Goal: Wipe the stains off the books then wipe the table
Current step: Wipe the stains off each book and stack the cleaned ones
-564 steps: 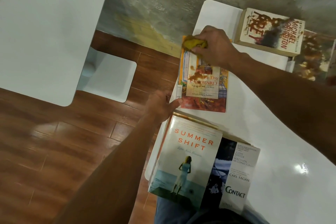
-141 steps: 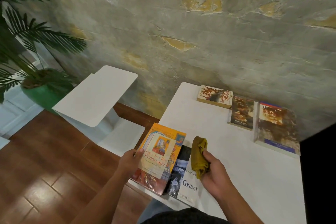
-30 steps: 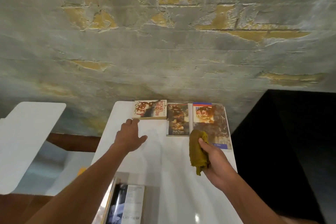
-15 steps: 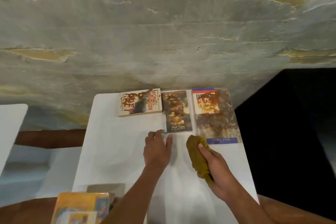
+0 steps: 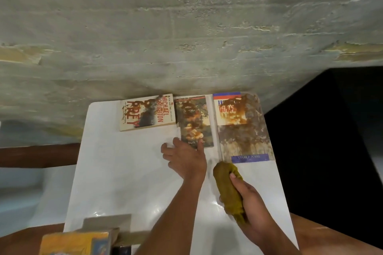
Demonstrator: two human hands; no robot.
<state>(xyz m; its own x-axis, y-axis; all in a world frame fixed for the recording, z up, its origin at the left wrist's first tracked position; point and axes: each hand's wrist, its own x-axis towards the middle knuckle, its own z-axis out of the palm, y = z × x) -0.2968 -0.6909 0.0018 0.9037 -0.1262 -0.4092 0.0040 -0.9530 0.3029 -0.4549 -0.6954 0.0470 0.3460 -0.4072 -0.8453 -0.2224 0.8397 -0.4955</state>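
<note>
**Securing the Mark Twain paperback for wiping**

The white table [image 5: 124, 172] is taken as the landmark. Three stained books lie in a row along its far edge, against the wall. The Mark Twain paperback [image 5: 193, 120] lies in the middle of that row. The left hand [image 5: 184, 161] rests flat on the table at the book's near edge, fingers spread and clamped on nothing; one fingertip overlaps the near corner of the cover. The right hand [image 5: 250, 207] is closed around a rolled olive-yellow cloth [image 5: 228, 188], held above the table's near-right area.

The step in hand is judged to be pinning or drawing in this book. The cover should be held down at a corner clear of the stain, and the cloth should be stroked away from the holding fingers, so that brown residue is not smeared onto the table.

Legible writing: "MICHAEL CRICHTON" and "PREY" on the left book [image 5: 147, 113]; "Mark T…" on the middle book; "CESAR P. POBRE" on the right book [image 5: 242, 128]. Further books [image 5: 76, 243] at the near edge cannot be read.
</note>
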